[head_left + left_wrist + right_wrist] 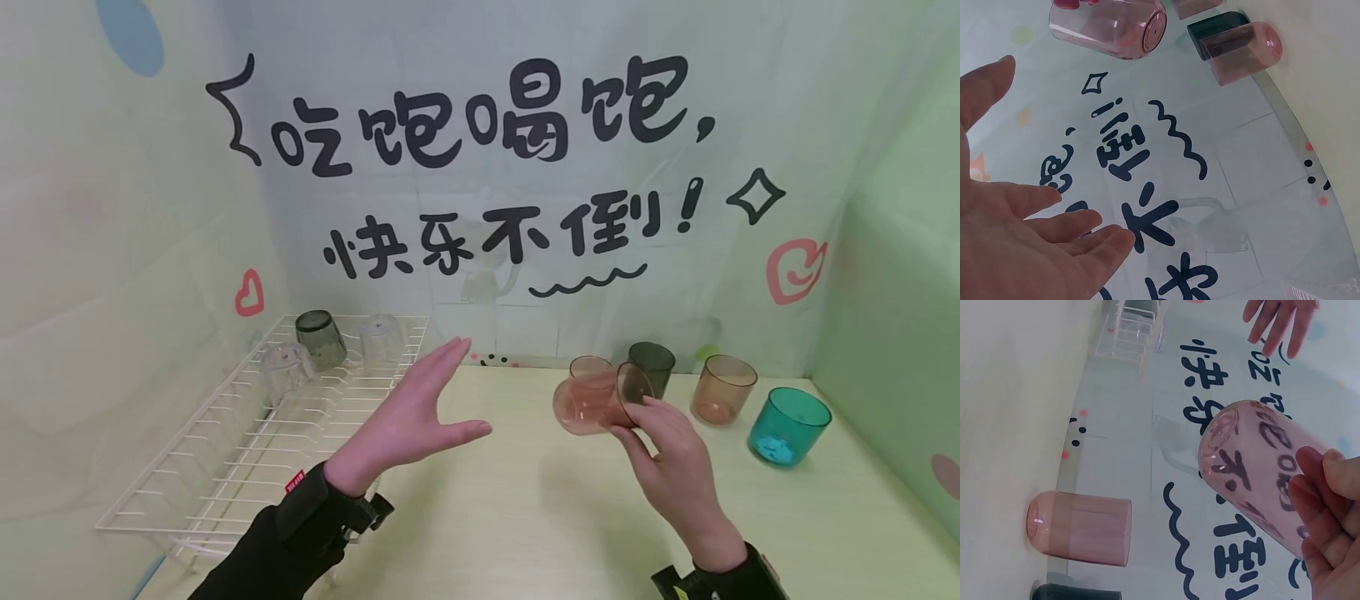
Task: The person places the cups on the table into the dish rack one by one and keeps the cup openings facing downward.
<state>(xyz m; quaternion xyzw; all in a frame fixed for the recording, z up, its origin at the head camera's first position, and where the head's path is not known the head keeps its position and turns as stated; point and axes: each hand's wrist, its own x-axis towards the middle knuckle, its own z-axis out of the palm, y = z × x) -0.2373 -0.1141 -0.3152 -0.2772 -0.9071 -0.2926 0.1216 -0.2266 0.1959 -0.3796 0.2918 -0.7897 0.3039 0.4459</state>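
In head view, my right hand pinches the tilted cup at four o'clock; my left hand, at seven, spreads wide. Left wrist: cup at eleven. Right wrist: past three, seemingly mid-carry; next wants steady grip.

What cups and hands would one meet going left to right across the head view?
Colourless transparent tumbler, smoky grey transparent tumbler, second colourless tumbler, left hand, held pink transparent tumbler, right hand, peach transparent tumbler, teal transparent tumbler. Left out for overlap: dark tumbler, standing pink tumbler.
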